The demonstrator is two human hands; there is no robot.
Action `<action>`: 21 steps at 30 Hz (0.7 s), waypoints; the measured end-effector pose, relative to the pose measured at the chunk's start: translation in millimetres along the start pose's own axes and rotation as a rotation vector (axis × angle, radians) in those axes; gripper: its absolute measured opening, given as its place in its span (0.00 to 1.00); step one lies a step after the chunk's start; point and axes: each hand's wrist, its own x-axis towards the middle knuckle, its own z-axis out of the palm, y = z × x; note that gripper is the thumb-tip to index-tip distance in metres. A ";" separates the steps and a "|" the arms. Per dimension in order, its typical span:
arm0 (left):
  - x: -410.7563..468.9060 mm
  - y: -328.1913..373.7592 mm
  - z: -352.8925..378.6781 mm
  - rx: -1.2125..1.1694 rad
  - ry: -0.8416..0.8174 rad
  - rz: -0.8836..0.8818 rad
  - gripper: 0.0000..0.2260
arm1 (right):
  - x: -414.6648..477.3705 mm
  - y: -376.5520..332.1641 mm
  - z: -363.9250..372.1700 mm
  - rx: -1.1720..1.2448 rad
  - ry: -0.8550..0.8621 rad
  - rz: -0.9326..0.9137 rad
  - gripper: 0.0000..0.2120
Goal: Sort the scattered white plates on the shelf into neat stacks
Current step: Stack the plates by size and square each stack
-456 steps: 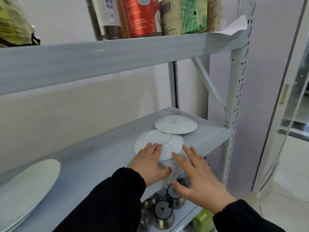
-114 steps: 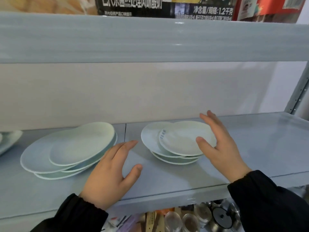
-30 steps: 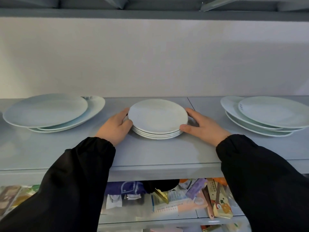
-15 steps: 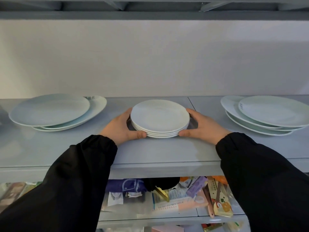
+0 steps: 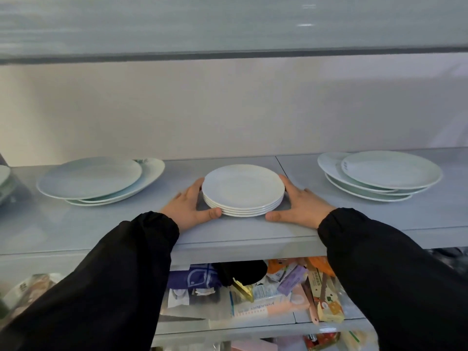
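Observation:
A neat stack of small white plates (image 5: pixel 243 190) sits at the middle of the grey shelf (image 5: pixel 243 230), near its front edge. My left hand (image 5: pixel 188 207) cups the stack's left rim, thumb at the front. My right hand (image 5: pixel 300 205) cups the right rim the same way. To the left lies an uneven pile of large white plates (image 5: pixel 98 179), with the top ones shifted off centre. To the right lies another loose pile of large plates (image 5: pixel 379 174), also offset.
The upper shelf's front lip (image 5: pixel 228 26) hangs low overhead. A further plate edge (image 5: pixel 5 176) shows at the far left. The lower shelf (image 5: pixel 253 323) holds packets and boxes. A pale wall closes the back.
Both hands stay on the small stack and have wrapped closer round its rims, thumbs coming to the front. The view has tilted up, showing the upper shelf's lip.

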 end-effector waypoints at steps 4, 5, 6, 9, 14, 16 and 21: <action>-10.8 1.7 4.2 0.108 -0.009 0.012 0.46 | -12.9 0.0 0.1 0.010 -0.010 -0.013 0.51; -13.7 2.7 4.9 0.115 -0.006 0.017 0.45 | -16.5 0.2 1.1 0.007 -0.006 -0.009 0.51; -16.5 3.2 5.9 0.114 0.000 0.024 0.45 | -20.1 -0.2 1.7 -0.001 0.000 -0.008 0.50; -23.6 3.0 5.7 0.058 0.021 0.031 0.45 | -27.0 0.5 3.6 -0.020 0.014 0.005 0.50; -27.9 -3.2 2.7 -0.129 0.050 0.020 0.42 | -25.2 8.3 6.8 0.082 0.046 -0.034 0.49; -26.8 -4.2 2.3 -0.155 0.056 0.026 0.41 | -26.2 6.9 6.4 0.135 0.069 -0.051 0.47; -26.7 4.0 0.5 -0.132 0.029 0.065 0.47 | -28.3 4.1 3.6 0.156 0.078 -0.077 0.45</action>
